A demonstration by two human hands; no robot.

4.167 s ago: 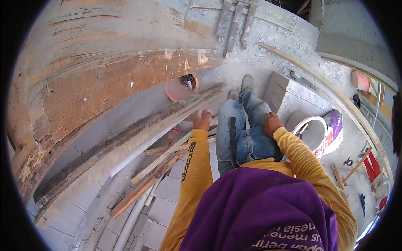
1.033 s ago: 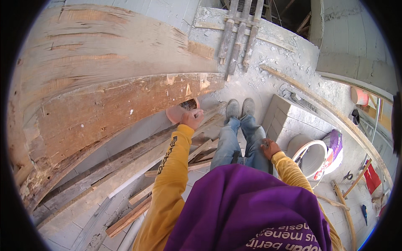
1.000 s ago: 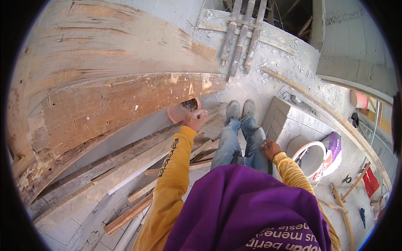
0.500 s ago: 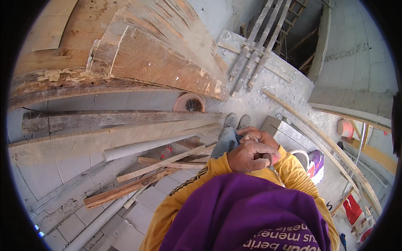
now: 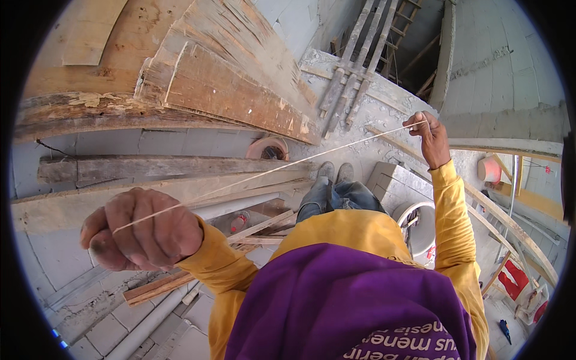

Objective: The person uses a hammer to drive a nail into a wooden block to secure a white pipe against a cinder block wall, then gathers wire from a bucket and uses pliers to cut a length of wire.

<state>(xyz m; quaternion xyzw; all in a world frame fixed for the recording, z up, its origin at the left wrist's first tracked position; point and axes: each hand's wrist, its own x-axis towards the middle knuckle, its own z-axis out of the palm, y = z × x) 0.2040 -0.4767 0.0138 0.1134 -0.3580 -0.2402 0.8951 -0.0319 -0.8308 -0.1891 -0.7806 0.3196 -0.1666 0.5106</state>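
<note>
A thin pale string (image 5: 336, 150) stretches taut between my two hands, slanting from low on the left to higher on the right. My left hand (image 5: 147, 228) is closed in a fist at the left, and the string runs across its fingers. Far to the right and raised, my right hand (image 5: 431, 139) pinches the other end between thumb and fingers. Past the string, my shoes stand on the dusty floor.
Long planks (image 5: 150, 171) and plywood sheets (image 5: 234, 90) lie to my left. Pale blocks (image 5: 393, 186) and a white bucket (image 5: 417, 225) stand close on my right. Curved wooden strips (image 5: 510, 225) lie farther right. A ladder (image 5: 401, 27) descends into an opening ahead.
My hands were together in front of my body. They have now spread wide apart, left hand out to the left and right hand up and right, drawing the string out between them.
</note>
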